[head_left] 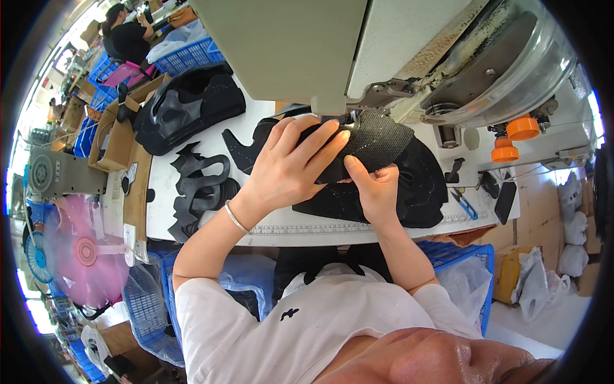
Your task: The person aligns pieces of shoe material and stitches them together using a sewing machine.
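Both my hands work on a black mesh shoe upper piece (380, 137) beneath the head of a sewing machine (288, 51). My left hand (294, 160) lies over the piece's left part, fingers stretched across it and thumb tucked low, gripping it. Along the near edge, my right hand (374, 189) pinches the piece between thumb and fingers. The needle area is partly hidden behind my left fingertips. Under and beside my right hand spreads a pile of black shoe pieces (419, 185); white stitch lines show on it.
Black cut strips (198, 185) and stacked black uppers (188, 105) lie on the left of the white table. A blue-handled tool (465, 203) and a black phone-like slab (505, 203) are at right. Blue crates (150, 313) stand below; a pink fan (83, 249) spins at left.
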Tool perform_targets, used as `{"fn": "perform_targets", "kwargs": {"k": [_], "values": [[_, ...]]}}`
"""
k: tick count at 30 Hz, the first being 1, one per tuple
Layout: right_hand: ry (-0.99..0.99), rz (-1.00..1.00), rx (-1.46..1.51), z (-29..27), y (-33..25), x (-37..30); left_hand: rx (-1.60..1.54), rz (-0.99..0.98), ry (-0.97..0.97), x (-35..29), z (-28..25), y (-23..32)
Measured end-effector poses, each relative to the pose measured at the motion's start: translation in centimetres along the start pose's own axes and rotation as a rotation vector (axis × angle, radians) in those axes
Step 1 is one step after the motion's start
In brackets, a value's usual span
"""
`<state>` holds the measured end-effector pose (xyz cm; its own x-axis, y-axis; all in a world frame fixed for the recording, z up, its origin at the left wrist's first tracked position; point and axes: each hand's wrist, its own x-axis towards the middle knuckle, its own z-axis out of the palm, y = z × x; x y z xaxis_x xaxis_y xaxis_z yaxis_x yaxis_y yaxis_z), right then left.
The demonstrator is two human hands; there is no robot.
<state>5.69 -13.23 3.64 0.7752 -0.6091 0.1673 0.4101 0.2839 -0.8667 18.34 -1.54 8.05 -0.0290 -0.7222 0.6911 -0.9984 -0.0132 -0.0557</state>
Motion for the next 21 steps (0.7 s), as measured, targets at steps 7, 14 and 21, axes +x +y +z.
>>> {"fn": "perform_targets", "kwargs": {"k": [7, 14, 21], "values": [[-0.009, -0.004, -0.011, -0.1, -0.2, 0.2, 0.009, -0.025, -0.011, 0.4, -0.2, 0.3], [-0.007, -0.012, -0.066, -0.7, -0.1, 0.5, 0.042, -0.035, -0.035, 0.8, -0.3, 0.7], [-0.02, -0.018, -0.115, -0.9, -0.5, 0.8, 0.065, -0.082, -0.004, 0.9, -0.2, 1.2]]}}
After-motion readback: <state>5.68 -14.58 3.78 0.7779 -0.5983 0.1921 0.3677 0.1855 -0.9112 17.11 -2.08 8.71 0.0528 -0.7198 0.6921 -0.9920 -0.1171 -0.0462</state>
